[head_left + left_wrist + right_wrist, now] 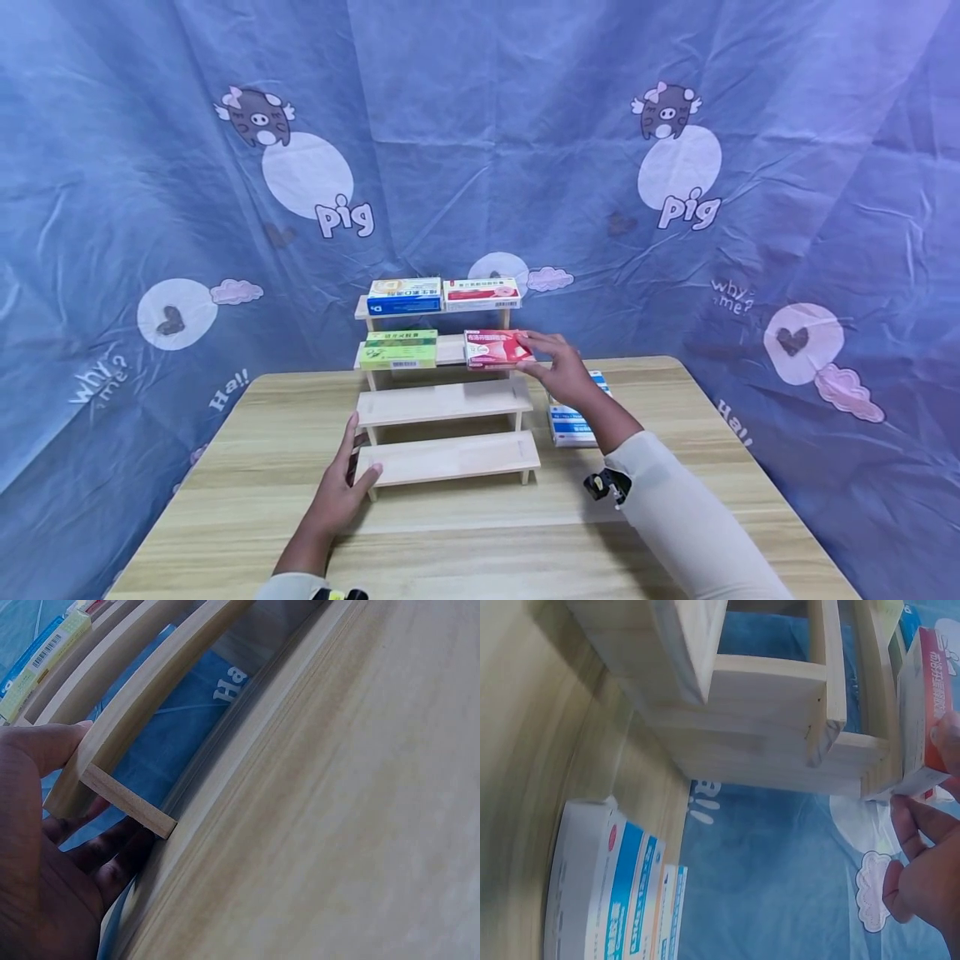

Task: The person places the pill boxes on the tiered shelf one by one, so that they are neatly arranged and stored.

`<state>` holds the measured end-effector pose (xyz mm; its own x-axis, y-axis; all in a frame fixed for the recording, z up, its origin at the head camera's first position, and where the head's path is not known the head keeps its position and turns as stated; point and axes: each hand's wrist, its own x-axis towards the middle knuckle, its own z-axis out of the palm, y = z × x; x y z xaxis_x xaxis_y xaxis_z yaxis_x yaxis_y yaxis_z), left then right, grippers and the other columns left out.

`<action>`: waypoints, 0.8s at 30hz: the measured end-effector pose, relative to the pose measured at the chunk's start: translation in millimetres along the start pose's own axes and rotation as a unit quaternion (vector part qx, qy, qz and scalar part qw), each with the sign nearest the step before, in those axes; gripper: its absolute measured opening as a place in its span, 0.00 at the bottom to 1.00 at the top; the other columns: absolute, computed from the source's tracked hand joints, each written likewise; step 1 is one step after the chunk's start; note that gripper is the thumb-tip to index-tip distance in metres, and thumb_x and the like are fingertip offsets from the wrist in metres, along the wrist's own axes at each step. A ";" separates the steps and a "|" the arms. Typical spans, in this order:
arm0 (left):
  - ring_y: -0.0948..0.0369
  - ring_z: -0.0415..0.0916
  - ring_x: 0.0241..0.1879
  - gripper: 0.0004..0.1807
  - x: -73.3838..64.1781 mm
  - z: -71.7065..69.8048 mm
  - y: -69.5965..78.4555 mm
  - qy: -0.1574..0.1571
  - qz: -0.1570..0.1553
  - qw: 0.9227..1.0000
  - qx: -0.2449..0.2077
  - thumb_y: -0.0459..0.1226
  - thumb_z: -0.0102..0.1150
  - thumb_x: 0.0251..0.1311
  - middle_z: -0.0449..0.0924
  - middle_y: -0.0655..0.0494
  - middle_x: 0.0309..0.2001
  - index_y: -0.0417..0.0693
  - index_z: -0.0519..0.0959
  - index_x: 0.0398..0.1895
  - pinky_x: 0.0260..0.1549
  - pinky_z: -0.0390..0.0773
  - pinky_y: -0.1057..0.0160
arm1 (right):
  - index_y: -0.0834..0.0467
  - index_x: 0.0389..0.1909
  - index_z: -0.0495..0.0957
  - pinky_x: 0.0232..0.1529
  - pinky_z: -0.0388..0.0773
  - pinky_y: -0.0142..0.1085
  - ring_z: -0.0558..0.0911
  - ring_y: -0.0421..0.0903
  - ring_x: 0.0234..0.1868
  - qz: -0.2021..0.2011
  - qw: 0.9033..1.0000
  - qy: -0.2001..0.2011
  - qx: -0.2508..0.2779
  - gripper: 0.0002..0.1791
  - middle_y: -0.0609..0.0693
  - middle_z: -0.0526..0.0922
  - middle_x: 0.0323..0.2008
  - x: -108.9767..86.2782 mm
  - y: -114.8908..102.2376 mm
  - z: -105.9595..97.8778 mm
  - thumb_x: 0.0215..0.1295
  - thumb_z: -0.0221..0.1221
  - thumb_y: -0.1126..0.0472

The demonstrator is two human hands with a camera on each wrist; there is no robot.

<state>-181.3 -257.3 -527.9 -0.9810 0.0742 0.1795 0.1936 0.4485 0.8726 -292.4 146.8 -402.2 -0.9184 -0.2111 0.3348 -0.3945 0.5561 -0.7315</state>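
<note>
A four-step wooden display stand (450,458) stands on the table. My left hand (335,496) grips the left end of its lowest step, thumb over the board and the other fingers behind and below it, as the left wrist view shows. My right hand (566,377) pinches the right end of a red-and-white medicine box (489,352) at the right of the second step from the top. In the right wrist view, that box stands at the step's end with fingertips against it. A green medicine box (397,350) lies on the same step, to the left.
On the top step sit a blue-and-white medicine box (405,297) and a white-and-red one (482,294). Blue-and-white boxes (622,892) lie on the table right of the stand, partly hidden by my right arm in the head view. A blue printed curtain (465,183) hangs behind the table.
</note>
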 end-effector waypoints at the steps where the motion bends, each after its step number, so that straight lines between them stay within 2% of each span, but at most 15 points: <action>1: 0.31 0.64 0.80 0.52 0.0 0.0 0.3 0.000 -0.002 1.000 0.000 0.41 0.61 0.80 0.60 0.32 0.83 0.62 0.36 0.93 0.76 0.64 0.32 | 0.57 0.76 0.77 0.76 0.66 0.72 0.69 0.68 0.79 0.001 1.000 0.001 0.000 0.30 0.63 0.72 0.80 0.7 -0.3 0.5 0.75 0.68 0.62; 7: 0.30 0.61 0.81 0.52 0.1 -0.3 0.0 0.000 0.000 1.000 0.001 0.41 0.61 0.81 0.59 0.31 0.84 0.60 0.36 0.93 0.77 0.62 0.30 | 0.59 0.76 0.77 0.74 0.68 0.71 0.70 0.68 0.77 -0.009 1.000 0.011 -0.005 0.30 0.63 0.73 0.79 7.6 -2.8 3.1 0.75 0.69 0.62; 16: 0.29 0.61 0.81 0.52 -1.7 -1.1 1.6 -0.003 -0.001 1.000 -0.004 0.40 0.61 0.80 0.57 0.30 0.84 0.61 0.36 0.93 0.77 0.63 0.30 | 0.58 0.75 0.78 0.76 0.50 0.74 0.70 0.65 0.77 -0.010 1.000 0.005 -0.014 0.30 0.61 0.74 0.79 18.4 -6.1 10.5 0.74 0.69 0.61; 24: 0.28 0.65 0.79 0.51 -1.5 -2.1 4.0 -0.009 0.001 1.000 -0.013 0.40 0.60 0.81 0.59 0.31 0.83 0.58 0.36 0.93 0.74 0.69 0.32 | 0.57 0.76 0.77 0.73 0.48 0.72 0.71 0.63 0.76 -0.003 0.999 0.011 -0.036 0.31 0.61 0.73 0.79 20.9 -10.1 16.8 0.74 0.69 0.60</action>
<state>-179.1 -257.5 -523.7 -0.9806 0.0916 0.1732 0.1958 0.4254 0.8836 -308.2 123.3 -397.8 -0.9147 -0.1972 0.3527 -0.3959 0.6114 -0.6851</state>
